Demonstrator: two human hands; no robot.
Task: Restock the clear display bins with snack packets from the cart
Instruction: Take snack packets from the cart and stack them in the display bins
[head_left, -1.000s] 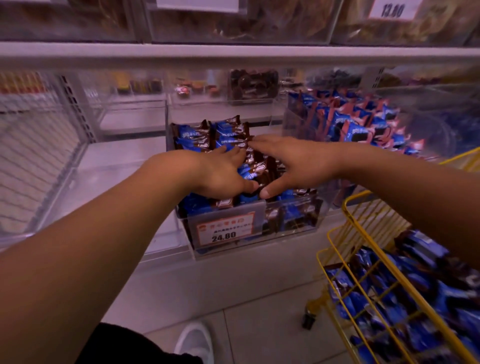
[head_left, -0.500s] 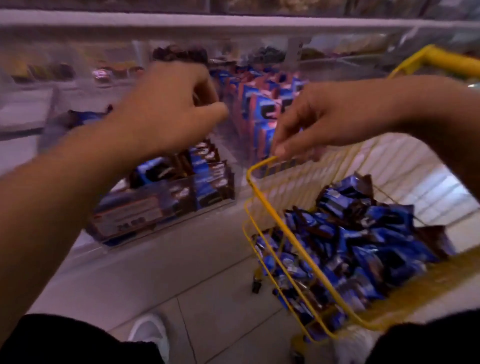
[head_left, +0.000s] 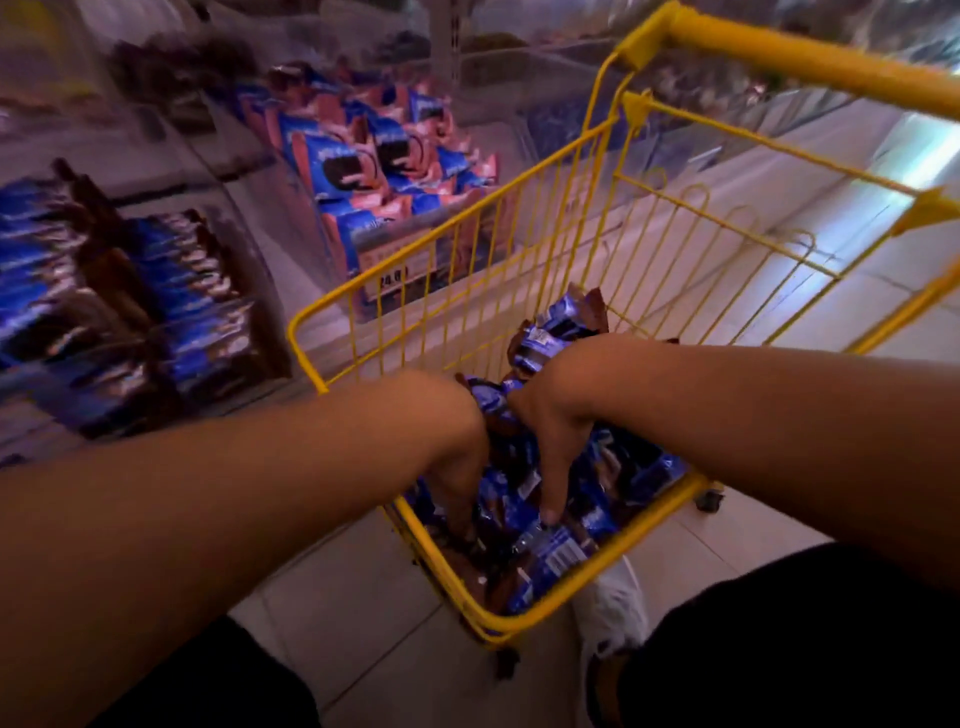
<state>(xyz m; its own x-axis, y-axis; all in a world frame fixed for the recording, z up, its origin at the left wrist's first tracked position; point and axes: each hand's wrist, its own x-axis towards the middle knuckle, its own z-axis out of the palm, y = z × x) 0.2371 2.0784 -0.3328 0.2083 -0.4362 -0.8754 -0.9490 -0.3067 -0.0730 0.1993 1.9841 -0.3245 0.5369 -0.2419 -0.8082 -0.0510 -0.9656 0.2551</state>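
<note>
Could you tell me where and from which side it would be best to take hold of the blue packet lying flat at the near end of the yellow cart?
Probably pinch the blue foil packet across its short width, coming from above: it lies flat on the heap, and the yellow wire cart walls block the sides.

The price tag (head_left: 393, 270) on the pink-packet bin (head_left: 363, 244) reads partly "24.6".

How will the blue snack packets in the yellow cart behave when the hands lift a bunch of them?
The snack packets look small and crinkly, so probably light and floppy. Their wrappers shine, so some may slip from the left hand or right hand. They lie loose in the cart, so the heap will likely shift.
</note>
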